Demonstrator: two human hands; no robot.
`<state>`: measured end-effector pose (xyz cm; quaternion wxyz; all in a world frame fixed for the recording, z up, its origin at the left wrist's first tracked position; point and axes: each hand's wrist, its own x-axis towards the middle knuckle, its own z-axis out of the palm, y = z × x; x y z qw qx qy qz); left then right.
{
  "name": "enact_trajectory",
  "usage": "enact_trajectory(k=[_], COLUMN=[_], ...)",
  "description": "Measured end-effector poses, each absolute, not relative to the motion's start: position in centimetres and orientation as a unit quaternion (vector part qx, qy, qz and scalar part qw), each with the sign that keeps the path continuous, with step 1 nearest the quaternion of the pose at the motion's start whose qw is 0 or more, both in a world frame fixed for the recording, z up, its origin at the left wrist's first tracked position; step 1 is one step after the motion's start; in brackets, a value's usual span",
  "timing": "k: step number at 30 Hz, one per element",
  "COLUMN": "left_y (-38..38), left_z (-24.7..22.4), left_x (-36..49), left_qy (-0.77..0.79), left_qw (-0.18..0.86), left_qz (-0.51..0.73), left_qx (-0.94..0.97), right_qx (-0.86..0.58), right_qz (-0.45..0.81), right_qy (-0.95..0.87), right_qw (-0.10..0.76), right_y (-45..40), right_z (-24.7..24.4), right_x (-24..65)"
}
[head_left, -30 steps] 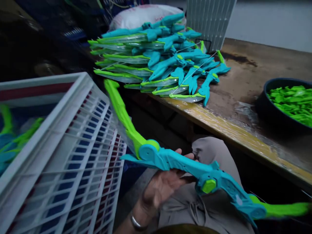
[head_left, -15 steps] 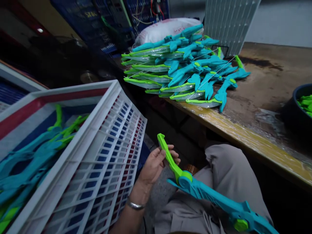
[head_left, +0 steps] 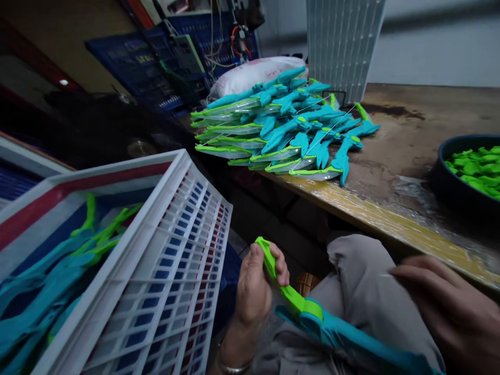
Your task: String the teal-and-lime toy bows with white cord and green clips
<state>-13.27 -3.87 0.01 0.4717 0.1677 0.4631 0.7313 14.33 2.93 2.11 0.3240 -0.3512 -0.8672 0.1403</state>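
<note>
The left hand [head_left: 254, 289] grips 1 green-ended bow [head_left: 339, 333] in its fingers; the right hand [head_left: 449, 307] is blurred, its fingers' state unclear.

One held bow [head_left: 344, 332] at 5 o'clock, one basin [head_left: 449, 195] at 3, one sack [head_left: 253, 77] at 12; piled bows [head_left: 281, 133] weren't countable.

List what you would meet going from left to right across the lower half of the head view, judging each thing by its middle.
White crate → left hand → held bow → right hand.
</note>
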Motion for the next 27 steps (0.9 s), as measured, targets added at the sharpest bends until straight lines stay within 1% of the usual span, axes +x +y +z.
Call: enact_trajectory(k=[1,3,5,7,10,14,18,22,27], left_y=[-4.1,-4.5,-4.9,-5.3,-5.7,-6.1,-6.2,-6.4,-6.8], left_z=[0.3,0.6,0.7,0.6,0.4,0.3,0.3,-0.1,-0.8], left_x=[-12.9,-12.3,-12.0,-12.0,-12.2,-12.4,-12.9,-13.2,-13.4], left_qy=[0.451,0.420,0.385,0.349,0.304,0.299,0.306,0.282,0.281], left_qw=[0.475,0.489,0.506,0.516,0.523,0.524,0.532,0.560,0.575], left_qz=[0.734,0.737,0.739,0.745,0.760,0.769,0.761,0.752,0.747], left_qx=[0.179,0.201,0.222,0.238,0.240,0.210,0.208,0.205,0.180], right_qx=[-0.301,-0.213,-0.172,-0.156,-0.160,-0.181,-0.186,-0.180,-0.170], right_qz=[0.171,0.244,0.311,0.347,0.328,0.283,0.258,0.239,0.248], right_qy=[-0.877,-0.860,-0.832,-0.816,-0.824,-0.843,-0.858,-0.871,-0.877], right_qw=[0.333,0.395,0.426,0.435,0.433,0.419,0.404,0.389,0.375], right_y=[3.0,3.0,2.6,1.9,0.9,0.4,0.3,0.3,0.2], right_z=[3.0,4.9,6.3,6.7,5.8,4.5,4.8,5.3,5.0], right_x=[12.1,7.4,3.6,1.2,-0.1,-0.9,-1.7,-2.0,-2.0])
